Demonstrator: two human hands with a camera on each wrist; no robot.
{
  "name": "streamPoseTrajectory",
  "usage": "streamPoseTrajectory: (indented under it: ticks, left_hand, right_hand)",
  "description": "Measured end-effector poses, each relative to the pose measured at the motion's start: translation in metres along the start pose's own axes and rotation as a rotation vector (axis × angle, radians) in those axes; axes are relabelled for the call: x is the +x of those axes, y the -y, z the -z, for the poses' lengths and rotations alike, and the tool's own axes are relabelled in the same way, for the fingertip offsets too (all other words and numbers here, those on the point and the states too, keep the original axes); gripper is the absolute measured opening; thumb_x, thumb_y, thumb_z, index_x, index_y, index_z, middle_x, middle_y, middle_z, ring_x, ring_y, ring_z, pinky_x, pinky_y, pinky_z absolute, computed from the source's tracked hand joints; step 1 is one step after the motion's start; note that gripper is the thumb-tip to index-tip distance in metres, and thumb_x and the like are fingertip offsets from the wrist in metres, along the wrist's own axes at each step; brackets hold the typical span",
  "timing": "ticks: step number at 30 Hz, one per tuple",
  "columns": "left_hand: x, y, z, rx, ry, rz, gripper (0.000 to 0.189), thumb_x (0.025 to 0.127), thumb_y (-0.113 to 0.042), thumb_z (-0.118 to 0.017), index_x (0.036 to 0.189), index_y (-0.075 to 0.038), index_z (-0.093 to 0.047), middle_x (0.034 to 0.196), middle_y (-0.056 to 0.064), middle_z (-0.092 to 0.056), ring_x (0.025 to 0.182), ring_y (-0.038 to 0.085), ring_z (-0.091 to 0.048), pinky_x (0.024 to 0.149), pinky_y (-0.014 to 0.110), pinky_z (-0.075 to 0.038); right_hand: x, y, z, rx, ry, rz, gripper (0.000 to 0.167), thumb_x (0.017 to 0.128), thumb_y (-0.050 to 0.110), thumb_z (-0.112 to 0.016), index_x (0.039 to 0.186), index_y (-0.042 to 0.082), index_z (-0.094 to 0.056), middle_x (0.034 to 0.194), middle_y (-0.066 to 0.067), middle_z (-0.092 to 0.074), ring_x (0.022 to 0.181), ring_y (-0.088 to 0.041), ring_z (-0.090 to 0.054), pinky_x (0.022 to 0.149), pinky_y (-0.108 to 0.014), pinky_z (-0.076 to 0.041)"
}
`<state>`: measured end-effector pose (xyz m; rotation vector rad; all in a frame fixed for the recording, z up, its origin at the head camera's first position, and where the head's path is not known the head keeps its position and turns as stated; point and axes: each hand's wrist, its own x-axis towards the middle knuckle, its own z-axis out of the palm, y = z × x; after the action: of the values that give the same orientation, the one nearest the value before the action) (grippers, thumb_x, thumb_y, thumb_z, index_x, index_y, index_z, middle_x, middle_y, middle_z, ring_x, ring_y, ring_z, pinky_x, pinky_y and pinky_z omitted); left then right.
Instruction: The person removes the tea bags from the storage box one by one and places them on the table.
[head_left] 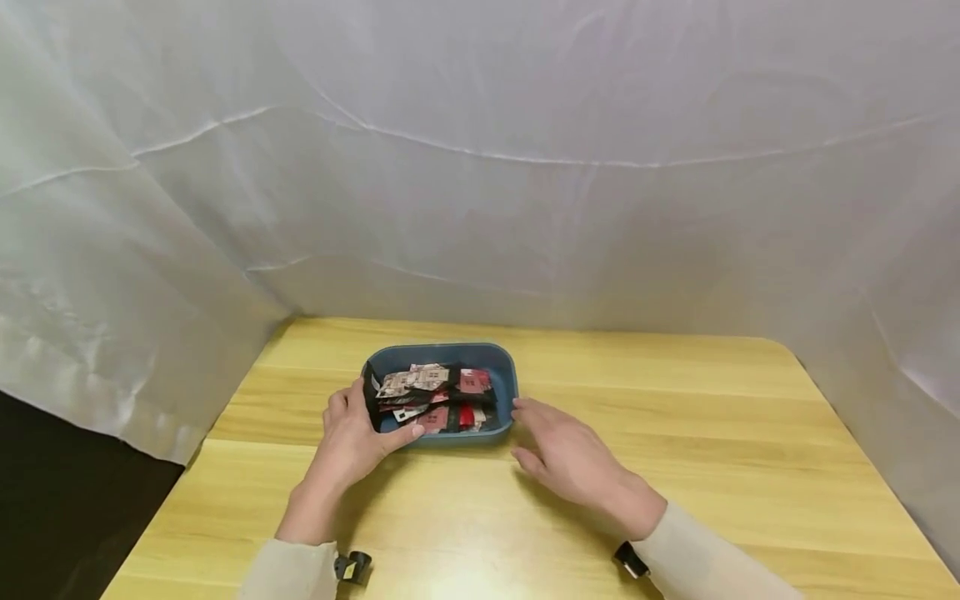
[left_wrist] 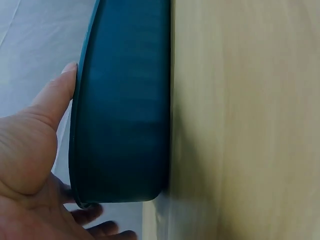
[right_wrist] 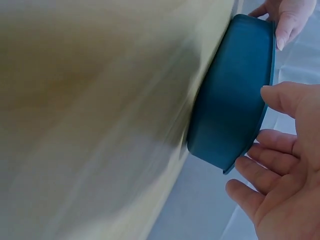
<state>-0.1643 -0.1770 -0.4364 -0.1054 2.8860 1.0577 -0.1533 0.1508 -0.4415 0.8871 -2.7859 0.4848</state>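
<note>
A blue plastic bin [head_left: 506, 375] with rounded corners stands on the wooden table. Inside it lie several small packets [head_left: 427, 383], some beige, some red, with black parts. At the bin's left end my left hand [head_left: 348, 437] grips the near corner, its thumb along the front rim and its other fingers outside the end wall. A black strip [head_left: 370, 396] shows just inside that end, partly hidden by the hand. Beside the right end is my right hand [head_left: 570, 458], fingers spread and loosely bent, holding nothing. Its fingertips [right_wrist: 270, 95] are right at the rim.
The wooden table [head_left: 675, 400] extends to both sides of the bin and toward me. Pale cloth [head_left: 480, 208] hangs behind it and along the sides. A dark area [head_left: 75, 500] lies beyond the table at the left. Small black devices [head_left: 354, 567] sit at both wrists.
</note>
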Motion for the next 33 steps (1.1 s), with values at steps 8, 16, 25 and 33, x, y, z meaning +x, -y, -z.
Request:
streamPoseTrajectory:
  ticks: [8, 16, 25, 33]
  left_hand:
    - [-0.008, -0.002, -0.006, 0.088, 0.121, -0.189, 0.103, 0.087, -0.068, -0.075, 0.165, -0.012, -0.037, 0.178, 0.019, -0.001, 0.160, 0.050, 0.013, 0.120, 0.080, -0.015]
    - [-0.003, 0.002, -0.002, 0.144, 0.122, -0.243, 0.120, 0.085, -0.067, -0.078, 0.170, -0.009, -0.017, 0.177, 0.020, 0.002, 0.160, 0.048, 0.014, 0.123, 0.077, -0.002]
    - [0.005, 0.014, 0.002, 0.120, 0.149, -0.178, 0.135, 0.086, -0.072, -0.074, 0.168, -0.004, 0.008, 0.177, 0.016, 0.013, 0.162, 0.044, 0.012, 0.126, 0.072, -0.004]
    - [0.003, 0.011, -0.001, 0.156, 0.163, -0.188, 0.139, 0.083, -0.075, -0.075, 0.168, -0.003, 0.008, 0.176, 0.017, 0.015, 0.163, 0.043, 0.010, 0.128, 0.069, -0.007]
  right_hand:
    - [-0.024, -0.003, 0.009, -0.010, -0.014, -0.012, 0.049, 0.097, 0.031, -0.077, 0.137, 0.005, -0.067, 0.149, -0.014, -0.063, 0.135, -0.032, -0.062, 0.113, -0.050, -0.052]
    - [-0.034, -0.004, 0.010, -0.024, -0.017, -0.005, 0.048, 0.099, 0.033, -0.074, 0.139, 0.007, -0.067, 0.148, -0.010, -0.064, 0.137, -0.029, -0.062, 0.112, -0.048, -0.052]
    - [-0.035, -0.003, 0.009, -0.010, -0.021, -0.012, 0.048, 0.099, 0.032, -0.075, 0.139, 0.007, -0.067, 0.148, -0.010, -0.064, 0.136, -0.029, -0.062, 0.112, -0.049, -0.052]
    - [-0.039, -0.004, 0.009, -0.006, -0.048, -0.013, 0.047, 0.097, 0.030, -0.077, 0.136, 0.006, -0.068, 0.146, -0.011, -0.066, 0.134, -0.030, -0.064, 0.111, -0.049, -0.053]
